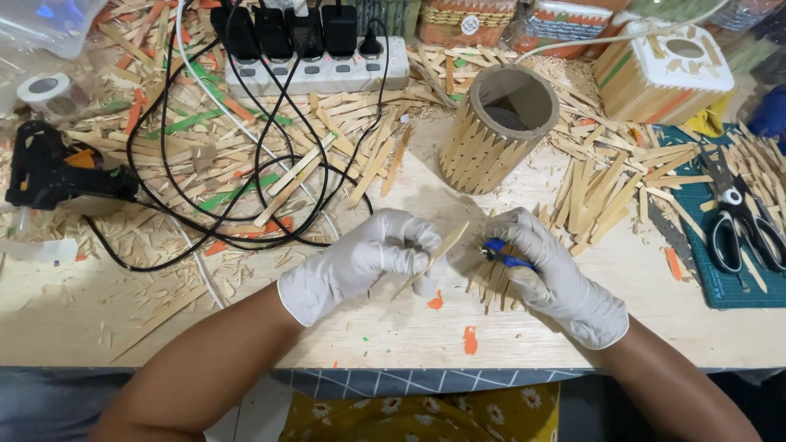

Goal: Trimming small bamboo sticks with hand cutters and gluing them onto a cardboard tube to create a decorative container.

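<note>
The left hand [368, 258] pinches a wooden stick [434, 255] just left of the right hand [544, 274] gripping a cutter [506, 259], with the stick-clad tube [495, 131] behind them, the glue gun [49, 172] far left, the scissors [741, 221] far right.

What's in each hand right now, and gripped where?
Left hand pinches a thin wooden stick near its lower end, between thumb and fingers. Right hand grips a blue-handled cutter by its handles, the tip towards the stick.
</note>
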